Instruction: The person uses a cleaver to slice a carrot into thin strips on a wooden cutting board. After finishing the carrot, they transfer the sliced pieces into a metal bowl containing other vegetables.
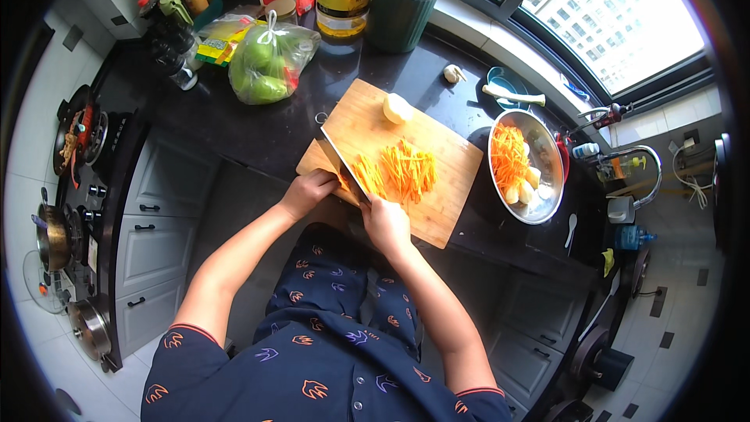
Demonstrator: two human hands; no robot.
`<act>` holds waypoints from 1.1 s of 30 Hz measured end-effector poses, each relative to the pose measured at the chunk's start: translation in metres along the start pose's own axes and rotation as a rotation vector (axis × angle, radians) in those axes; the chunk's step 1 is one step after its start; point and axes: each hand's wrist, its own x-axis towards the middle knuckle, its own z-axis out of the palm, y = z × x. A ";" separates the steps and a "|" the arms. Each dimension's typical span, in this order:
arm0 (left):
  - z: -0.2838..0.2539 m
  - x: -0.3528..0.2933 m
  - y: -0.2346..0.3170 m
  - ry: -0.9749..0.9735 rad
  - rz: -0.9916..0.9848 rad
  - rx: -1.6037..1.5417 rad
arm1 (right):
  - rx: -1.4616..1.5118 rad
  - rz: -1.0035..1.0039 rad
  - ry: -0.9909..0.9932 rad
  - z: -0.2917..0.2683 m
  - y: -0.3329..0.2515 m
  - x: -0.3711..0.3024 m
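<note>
My right hand (387,223) is wrapped round the handle of a kitchen knife (341,158), whose blade points away across the left part of a wooden cutting board (449,152). Left of the blade, my left hand (309,192) has its fingers bent down on a piece of carrot (344,180), mostly hidden under the fingertips. Right of the knife lie shredded carrot strips (410,170) in a loose heap, some of them close against the blade. A pale, round peeled vegetable (397,109) sits near the board's far edge.
A metal bowl (556,202) with carrot shreds and pale peeled chunks stands right of the board. Garlic (453,73) and a white spoon (571,228) lie on the dark counter. Behind are a bag of green produce (266,70), an oil jug (344,0) and a chopstick holder (402,19).
</note>
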 end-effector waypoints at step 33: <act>0.001 -0.007 0.003 -0.015 -0.046 -0.014 | -0.111 0.052 -0.127 -0.002 -0.021 0.022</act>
